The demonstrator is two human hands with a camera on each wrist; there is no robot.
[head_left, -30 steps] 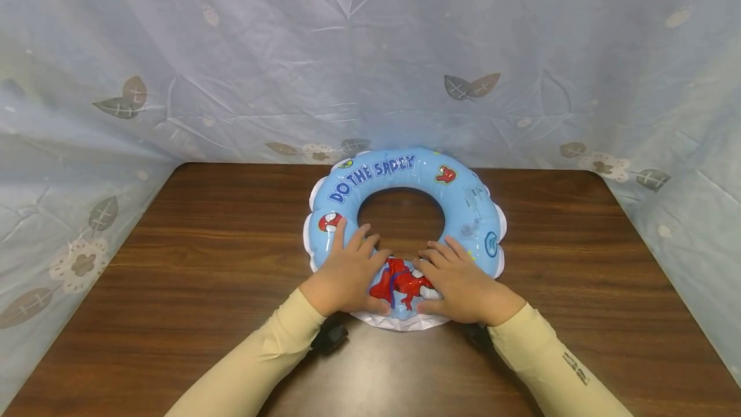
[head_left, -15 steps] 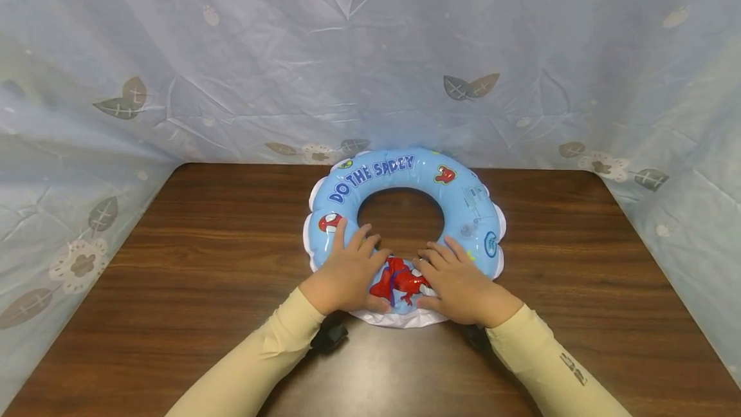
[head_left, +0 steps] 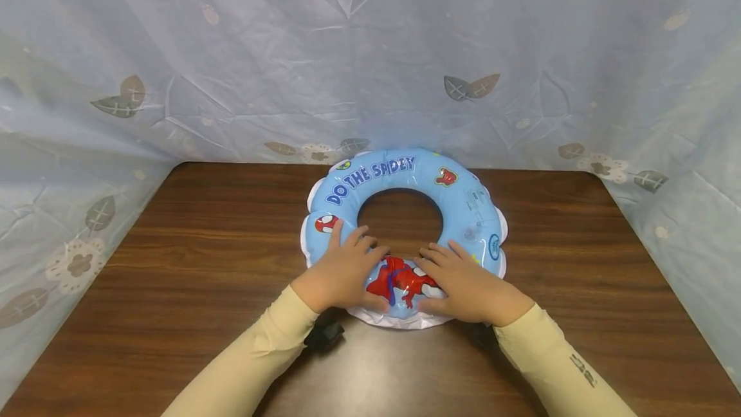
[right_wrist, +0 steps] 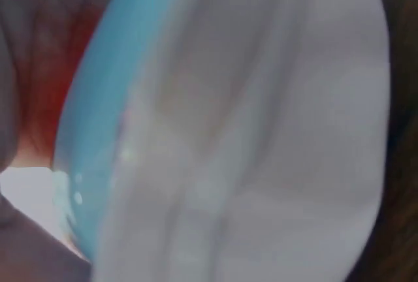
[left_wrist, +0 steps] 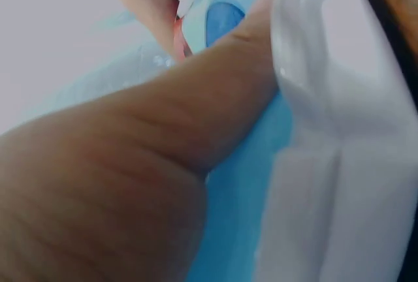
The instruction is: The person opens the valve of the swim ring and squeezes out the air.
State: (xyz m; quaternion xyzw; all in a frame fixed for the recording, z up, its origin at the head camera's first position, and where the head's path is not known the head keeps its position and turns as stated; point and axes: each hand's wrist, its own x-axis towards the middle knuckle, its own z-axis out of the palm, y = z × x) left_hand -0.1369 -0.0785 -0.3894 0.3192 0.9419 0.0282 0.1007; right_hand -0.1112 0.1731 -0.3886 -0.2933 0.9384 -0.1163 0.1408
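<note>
Pressing lightly and evenly should best steady the ring [head_left: 463, 204], just below the middle of the head view, where the left hand [head_left: 340, 273] and right hand [head_left: 466, 283] rest on its lower part, fingers spread and relaxed, not clenched.

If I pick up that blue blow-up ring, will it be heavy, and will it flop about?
Probably not heavy: the blue ring looks plump and puffed with air, so it's likely light for its size. It should mostly keep its round shape, though its wrinkly white edge may flop. Its shiny surface might feel slippery.
</note>
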